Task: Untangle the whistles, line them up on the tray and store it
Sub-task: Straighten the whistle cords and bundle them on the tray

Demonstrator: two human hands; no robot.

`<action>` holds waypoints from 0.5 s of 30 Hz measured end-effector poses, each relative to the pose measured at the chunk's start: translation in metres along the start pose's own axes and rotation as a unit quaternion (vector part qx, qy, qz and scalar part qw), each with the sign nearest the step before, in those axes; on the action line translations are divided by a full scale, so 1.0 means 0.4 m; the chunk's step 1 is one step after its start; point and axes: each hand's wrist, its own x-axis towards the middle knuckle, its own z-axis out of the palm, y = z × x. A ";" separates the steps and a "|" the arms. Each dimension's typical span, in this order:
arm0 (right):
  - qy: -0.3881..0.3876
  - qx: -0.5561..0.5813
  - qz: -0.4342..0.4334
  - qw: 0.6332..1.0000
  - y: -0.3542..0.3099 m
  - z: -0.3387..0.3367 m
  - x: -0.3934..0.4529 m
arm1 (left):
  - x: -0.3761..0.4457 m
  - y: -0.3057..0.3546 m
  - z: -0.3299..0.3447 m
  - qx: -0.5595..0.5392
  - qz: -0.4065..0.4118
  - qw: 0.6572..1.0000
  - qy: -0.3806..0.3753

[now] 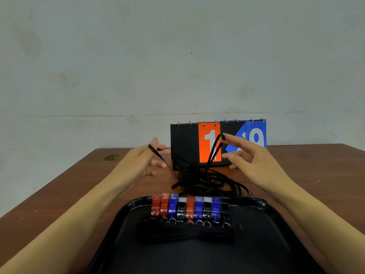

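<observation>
Several whistles [189,207], red, blue and black, lie side by side in a row at the far end of a black tray [256,244]. Bundled black cords [185,233] lie on the tray just below their key rings. Beyond the tray a tangle of black lanyards [207,181] rests on the table. My left hand [152,156] has a black lanyard loop hooked over its thumb. My right hand [250,157] pinches another loop [214,149] and lifts it up from the tangle.
A flip scoreboard [183,145] showing an orange 1 and a blue 9 stands right behind the tangle. A small gold coin [111,157] lies at the far left of the brown wooden table [316,175]. A pale wall rises behind it.
</observation>
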 end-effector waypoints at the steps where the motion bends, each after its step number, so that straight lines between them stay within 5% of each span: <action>1: 0.012 -0.004 0.000 1.000 0.003 -0.003 0.001 | -0.001 0.006 0.001 -0.038 -0.009 0.999 0.003; 10: 0.030 -0.064 0.013 0.997 0.045 -0.002 0.012 | -0.008 0.025 0.008 -0.017 -0.034 0.997 0.072; 15: -0.039 -0.173 -0.003 0.984 0.069 0.007 0.013 | -0.027 0.020 -0.009 -0.140 -0.049 0.987 -0.059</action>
